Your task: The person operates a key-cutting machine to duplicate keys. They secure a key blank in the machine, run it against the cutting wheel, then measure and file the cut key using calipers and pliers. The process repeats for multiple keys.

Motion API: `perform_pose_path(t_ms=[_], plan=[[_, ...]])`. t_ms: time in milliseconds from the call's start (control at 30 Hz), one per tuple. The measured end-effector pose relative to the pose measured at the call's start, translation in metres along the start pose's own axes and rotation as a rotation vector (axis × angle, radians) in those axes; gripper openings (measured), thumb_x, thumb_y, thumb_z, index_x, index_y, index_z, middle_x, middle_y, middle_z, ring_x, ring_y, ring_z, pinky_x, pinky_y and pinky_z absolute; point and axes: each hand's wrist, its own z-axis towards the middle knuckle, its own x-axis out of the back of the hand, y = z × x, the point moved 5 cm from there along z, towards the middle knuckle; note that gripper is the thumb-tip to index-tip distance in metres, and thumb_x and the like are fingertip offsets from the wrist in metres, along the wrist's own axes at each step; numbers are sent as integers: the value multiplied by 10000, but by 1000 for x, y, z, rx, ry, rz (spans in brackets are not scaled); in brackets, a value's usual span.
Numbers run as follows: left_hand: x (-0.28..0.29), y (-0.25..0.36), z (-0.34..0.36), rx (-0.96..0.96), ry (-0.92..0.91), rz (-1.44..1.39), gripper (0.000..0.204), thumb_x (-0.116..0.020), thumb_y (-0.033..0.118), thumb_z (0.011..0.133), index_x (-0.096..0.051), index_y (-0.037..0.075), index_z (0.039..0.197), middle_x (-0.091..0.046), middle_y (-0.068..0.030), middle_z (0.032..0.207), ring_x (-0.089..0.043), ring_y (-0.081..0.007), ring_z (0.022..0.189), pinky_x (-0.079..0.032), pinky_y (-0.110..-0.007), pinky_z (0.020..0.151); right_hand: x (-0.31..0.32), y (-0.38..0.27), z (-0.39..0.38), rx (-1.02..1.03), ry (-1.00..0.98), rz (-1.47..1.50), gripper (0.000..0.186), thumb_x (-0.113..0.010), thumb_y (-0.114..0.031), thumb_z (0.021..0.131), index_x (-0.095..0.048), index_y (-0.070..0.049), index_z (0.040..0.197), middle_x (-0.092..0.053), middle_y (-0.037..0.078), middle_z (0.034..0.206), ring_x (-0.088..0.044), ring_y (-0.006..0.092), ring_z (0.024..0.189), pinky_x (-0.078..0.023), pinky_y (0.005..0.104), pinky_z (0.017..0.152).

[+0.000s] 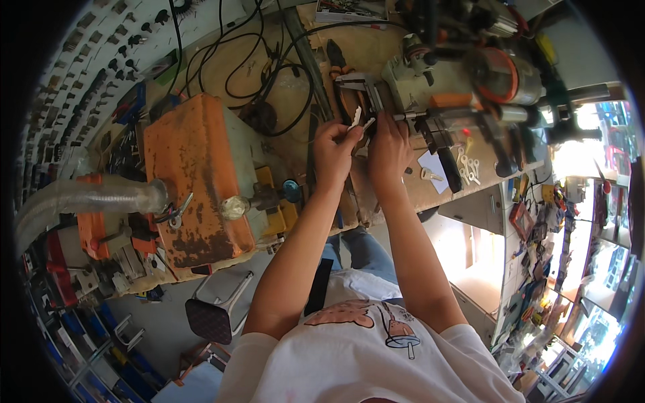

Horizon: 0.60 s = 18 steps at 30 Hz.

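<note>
My left hand (335,149) has its thumb and fingers pinched on a silver key (355,116), its toothed blade pointing up. A second small metal piece, apparently another key (368,123), shows between my hands. My right hand (391,151) is closed beside it; what its fingers hold is too hidden to make out. A caliper (359,84) lies just above my hands, near orange-handled pliers (337,64). Right of my right hand, several loose keys (468,164) and a white paper (426,160) lie on the workbench (363,37).
A rusty orange machine (188,161) with a clear hose (87,198) stands at left, black cables (222,47) behind it. A pale machine (403,80) is at upper right. Key blanks hang on the wall board (101,54). A chair (209,314) is below the bench.
</note>
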Motion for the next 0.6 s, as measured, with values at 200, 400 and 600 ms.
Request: perform_pose_path(t_ms=[200,400,600], plan=[[7,14,-8,347,-53,-392,174,-683,181,793,-627,18,768,-579,-8,716,-526,-97,649,-411,-238,610,17,-9,1,92,0,23,340,-610,-84,664,-585,-57,1002,-600,71,946,-555,265,942,-496,342,672],[7,12,-5,514,-88,-597,175,-674,226,809,-601,67,808,-578,9,696,-546,-100,614,-439,-248,577,9,-18,21,0,-235,48,224,-653,-117,675,-572,-58,876,-564,114,888,-611,282,765,-495,347,568],[11,9,-1,552,-27,-774,184,-682,235,802,-581,83,824,-577,5,735,-559,-121,653,-458,-257,604,-25,-17,39,7,-262,-77,233,-662,-149,678,-563,-35,856,-556,123,902,-618,313,720,-499,364,587]])
